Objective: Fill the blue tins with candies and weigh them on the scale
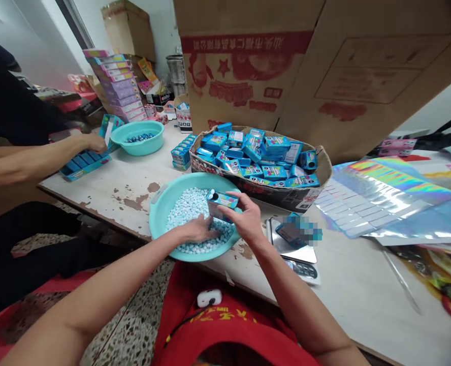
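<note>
Carton [212, 208], blue-printed, is being pinched between right-hand fingers [243, 197]; white pellets [185, 206] are being touched beneath left-hand fingers [208, 235], grip unclear.

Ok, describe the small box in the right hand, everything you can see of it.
The small box is blue with printed faces and looks like thin card. Its left end shows a dark opening, with something pale there, too small to identify. The right hand grips it toward the other end, over the teal basin of white pellets. Its long side runs roughly level.
</note>
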`<action>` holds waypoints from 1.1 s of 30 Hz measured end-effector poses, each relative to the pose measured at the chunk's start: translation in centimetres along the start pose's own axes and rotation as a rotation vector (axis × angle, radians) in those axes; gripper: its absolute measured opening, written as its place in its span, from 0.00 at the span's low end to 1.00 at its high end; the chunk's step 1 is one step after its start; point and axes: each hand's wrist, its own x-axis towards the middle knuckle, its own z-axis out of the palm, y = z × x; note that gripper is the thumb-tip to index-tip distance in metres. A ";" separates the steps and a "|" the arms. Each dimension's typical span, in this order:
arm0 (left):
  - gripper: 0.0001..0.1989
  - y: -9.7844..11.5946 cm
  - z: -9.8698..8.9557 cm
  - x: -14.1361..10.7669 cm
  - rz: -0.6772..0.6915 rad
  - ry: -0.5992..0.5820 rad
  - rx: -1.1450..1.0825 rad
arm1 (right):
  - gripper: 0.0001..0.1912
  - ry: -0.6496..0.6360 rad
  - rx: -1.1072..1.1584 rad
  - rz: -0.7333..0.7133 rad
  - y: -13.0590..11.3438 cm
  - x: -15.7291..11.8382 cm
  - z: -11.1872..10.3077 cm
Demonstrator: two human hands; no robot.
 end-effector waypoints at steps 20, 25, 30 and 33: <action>0.15 4.9 -6.3 0.7 0.070 0.823 -1.470 | 0.19 -0.199 -0.314 -0.125 -1.2 1.3 3.5; 0.15 5.5 -6.3 0.5 0.093 0.806 -1.419 | 0.20 -0.201 -0.282 -0.089 -1.3 1.5 3.0; 0.16 5.8 -6.0 0.4 0.081 0.826 -1.346 | 0.20 -0.192 -0.270 -0.077 -1.3 1.5 2.9; 0.15 5.9 -5.9 0.5 0.120 0.816 -1.320 | 0.20 -0.179 -0.265 -0.096 -1.5 1.5 2.8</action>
